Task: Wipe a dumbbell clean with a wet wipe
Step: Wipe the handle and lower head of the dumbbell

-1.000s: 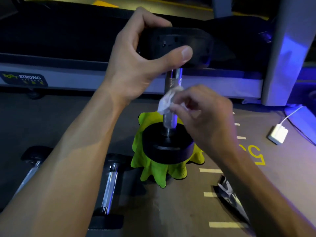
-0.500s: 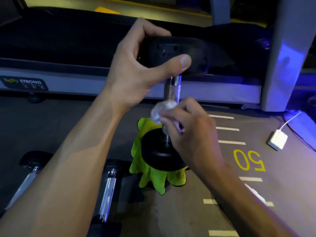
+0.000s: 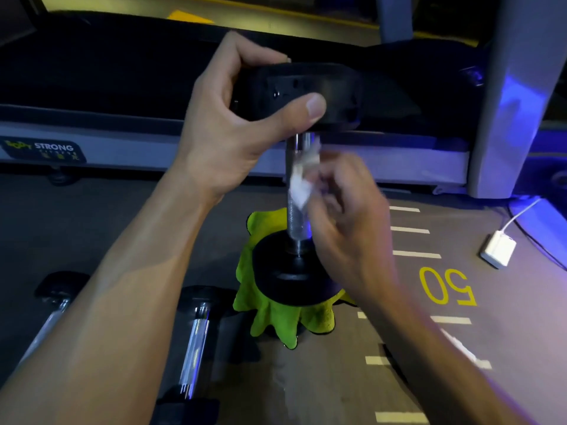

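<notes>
A black dumbbell [image 3: 294,273] stands upright on a bright green cloth [image 3: 277,322] on the floor. My left hand [image 3: 233,124] grips its top weight head from the left, thumb across the front. The knurled chrome handle [image 3: 296,219] runs down to the lower head. My right hand [image 3: 346,222], blurred by motion, pinches a crumpled white wet wipe [image 3: 302,182] against the upper half of the handle from the right.
Two more dumbbells [image 3: 196,342] [image 3: 46,320] lie on the floor at lower left. A treadmill frame [image 3: 122,139] with a grey upright [image 3: 515,96] spans the back. A white charger with cable [image 3: 498,251] lies at the right, near yellow "50" floor markings [image 3: 448,285].
My right hand with the wipe has slid down the handle toward the lower head and back up to the upper half. My left hand keeps its grip on the top head.
</notes>
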`<action>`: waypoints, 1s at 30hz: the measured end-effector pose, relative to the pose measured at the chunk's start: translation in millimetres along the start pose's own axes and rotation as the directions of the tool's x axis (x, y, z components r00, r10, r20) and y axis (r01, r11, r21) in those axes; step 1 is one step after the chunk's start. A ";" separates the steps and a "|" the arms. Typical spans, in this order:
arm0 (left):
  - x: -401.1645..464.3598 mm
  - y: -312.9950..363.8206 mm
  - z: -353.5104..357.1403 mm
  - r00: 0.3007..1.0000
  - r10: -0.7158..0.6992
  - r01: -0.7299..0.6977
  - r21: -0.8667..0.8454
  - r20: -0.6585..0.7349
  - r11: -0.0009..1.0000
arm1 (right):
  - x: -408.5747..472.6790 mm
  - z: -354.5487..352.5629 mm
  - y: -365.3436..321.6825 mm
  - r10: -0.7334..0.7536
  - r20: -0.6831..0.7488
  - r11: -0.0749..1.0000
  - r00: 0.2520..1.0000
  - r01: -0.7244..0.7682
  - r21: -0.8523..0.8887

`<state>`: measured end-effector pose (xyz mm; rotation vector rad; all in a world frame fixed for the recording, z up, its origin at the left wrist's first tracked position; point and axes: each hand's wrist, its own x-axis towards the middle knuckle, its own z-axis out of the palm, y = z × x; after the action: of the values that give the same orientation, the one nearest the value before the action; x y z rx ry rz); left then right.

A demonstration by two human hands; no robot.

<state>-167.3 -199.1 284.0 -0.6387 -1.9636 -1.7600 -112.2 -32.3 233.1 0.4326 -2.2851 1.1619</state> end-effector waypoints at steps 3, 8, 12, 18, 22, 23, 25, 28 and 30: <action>-1.4 0.0 -0.4 1.000 0.002 -0.002 0.000 -0.007 1.000 | -24.7 -6.6 2.8 0.218 0.138 0.883 0.966 -0.255 0.394; -0.9 3.7 6.9 1.000 0.011 -0.011 0.019 0.003 1.000 | -9.2 -5.4 -21.4 0.226 -0.016 0.839 0.974 -0.187 0.511; -1.4 8.8 11.0 1.000 0.005 -0.005 0.010 0.014 1.000 | -8.9 8.1 -19.5 0.302 -0.200 0.881 0.932 -0.193 0.432; -5.2 12.2 13.5 1.000 0.019 -0.019 0.025 0.017 0.999 | 11.7 22.4 -27.4 0.490 -0.235 0.697 0.840 -0.215 0.684; -6.6 11.5 9.5 1.000 0.003 -0.003 0.018 0.015 1.000 | 20.0 26.0 -25.2 0.508 -0.122 0.676 0.853 -0.307 0.670; -6.8 10.8 8.3 1.000 -0.005 0.005 0.013 0.011 1.000 | 23.4 24.3 -23.1 0.507 -0.046 0.637 0.861 -0.338 0.692; -6.0 9.2 5.9 1.000 -0.021 0.021 -0.002 -0.001 1.000 | 29.8 20.1 -17.5 0.482 0.127 0.531 0.867 -0.404 0.745; -4.9 6.0 2.8 0.999 -0.033 0.033 -0.018 -0.016 0.999 | 36.5 12.6 -12.5 0.441 0.345 0.379 0.829 -0.520 0.766; -4.9 3.5 2.1 0.999 -0.030 0.029 -0.035 -0.021 0.999 | 40.0 8.2 -12.0 0.416 0.496 0.219 0.762 -0.614 0.758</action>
<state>-161.3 -197.0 283.7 -0.6025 -1.9416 -1.8141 -141.0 -47.6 260.5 0.0837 -1.7017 2.8740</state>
